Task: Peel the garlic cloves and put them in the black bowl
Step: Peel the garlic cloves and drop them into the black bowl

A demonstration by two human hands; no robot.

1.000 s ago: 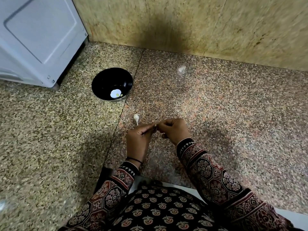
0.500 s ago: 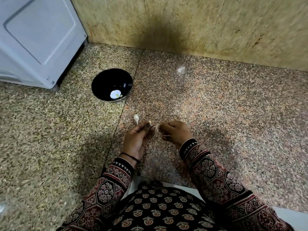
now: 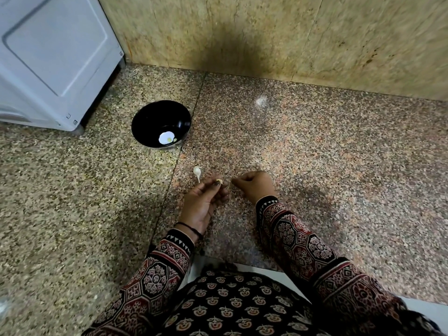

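We see the speckled granite floor [image 3: 315, 166] bearing the round black bowl [image 3: 145, 122]. Nearer us than the bowl, our left hand [image 3: 203, 204] pinches a yellowish, part-peeled garlic clove [image 3: 219, 182]. Our right hand [image 3: 257, 186], fingers curled, has drawn apart from it; whether it holds anything we cannot tell. A small white garlic clove [image 3: 196, 171] lies between the bowl and the left hand.

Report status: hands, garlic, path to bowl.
Left hand pinches garlic clove at fingertips. Right hand curled beside it, contents unclear. Black bowl ahead-left on floor; only a loose white piece lies between.
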